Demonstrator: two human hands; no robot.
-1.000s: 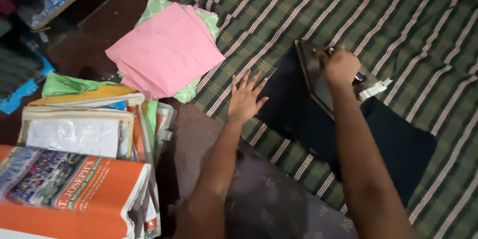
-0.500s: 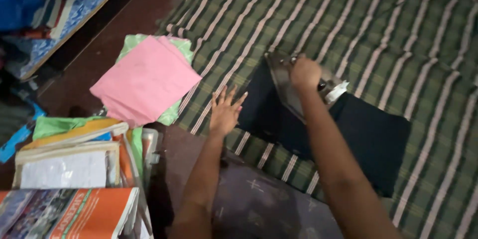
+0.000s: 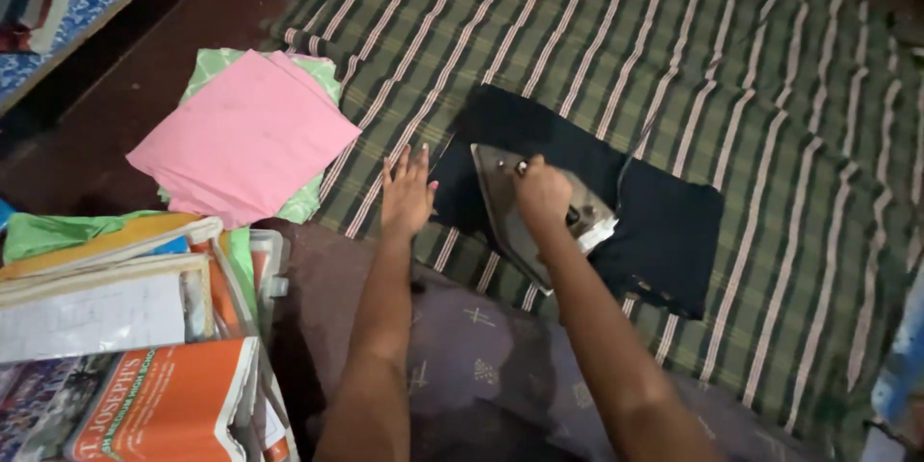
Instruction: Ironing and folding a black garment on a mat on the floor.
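My right hand [image 3: 541,194] grips the handle of a metal clothes iron [image 3: 512,217] that rests on a dark navy cloth [image 3: 664,226]. That cloth lies flat on a green striped blanket [image 3: 674,58] spread over the floor. My left hand [image 3: 408,194] presses flat, fingers spread, on the blanket at the left edge of the dark cloth. The iron's tip points toward me, and my hand covers most of its handle.
A folded pink cloth [image 3: 241,140] lies on a folded light green cloth [image 3: 217,65] left of the blanket. Stacked books and papers [image 3: 115,327] sit at the lower left. A blue patterned mat [image 3: 58,0] edges the top left, and my knee in dark patterned fabric [image 3: 472,366] is below.
The view has shifted, so the blanket and cloths sit differently in frame. My right hand stays on the iron and my left stays flat beside the dark cloth.
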